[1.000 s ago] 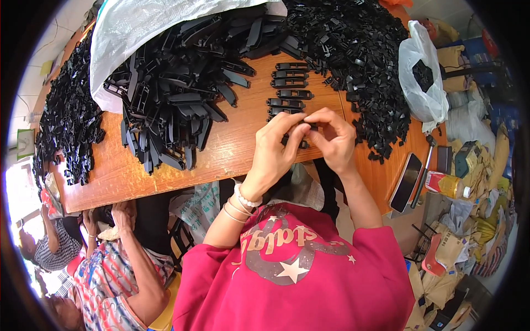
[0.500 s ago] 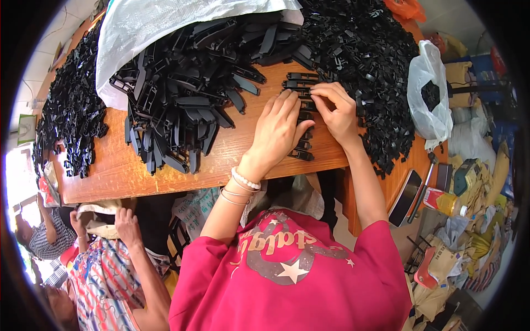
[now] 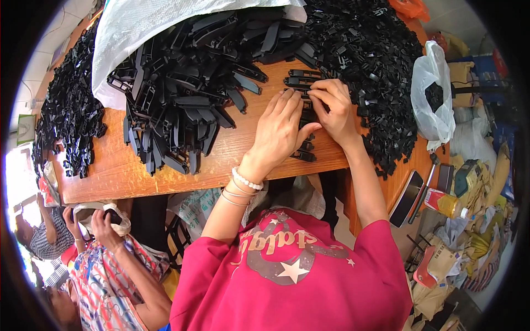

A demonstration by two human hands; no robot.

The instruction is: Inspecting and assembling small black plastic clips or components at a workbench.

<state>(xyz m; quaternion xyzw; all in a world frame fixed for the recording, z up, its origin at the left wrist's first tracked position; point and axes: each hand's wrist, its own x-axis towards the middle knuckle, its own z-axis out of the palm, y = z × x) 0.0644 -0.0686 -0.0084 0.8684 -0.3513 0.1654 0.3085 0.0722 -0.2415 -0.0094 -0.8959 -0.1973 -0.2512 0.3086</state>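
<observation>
A row of long black plastic parts (image 3: 301, 78) lies side by side on the wooden table in front of me. My left hand (image 3: 280, 129) rests flat across the left ends of the row, fingers stretched out and thumb spread to the right. At the row's right side, my right hand (image 3: 334, 108) is bent in a pinch, thumb and forefinger close together against the parts. Anything between those fingertips is too small or hidden to make out. Both hands cover much of the row's middle.
Left of the row, larger black parts (image 3: 187, 110) spill from a white woven sack (image 3: 143, 27). Small black pieces (image 3: 375, 66) heap at the right, beside a clear plastic bag (image 3: 432, 99). A phone (image 3: 406, 198) lies at the right edge. A co-worker (image 3: 116, 276) holds a pale bag, lower left.
My right hand has shifted slightly along the row, its fingers curled further over the parts. My left hand stays nearly in place. The co-worker's hands have moved on the pale bag.
</observation>
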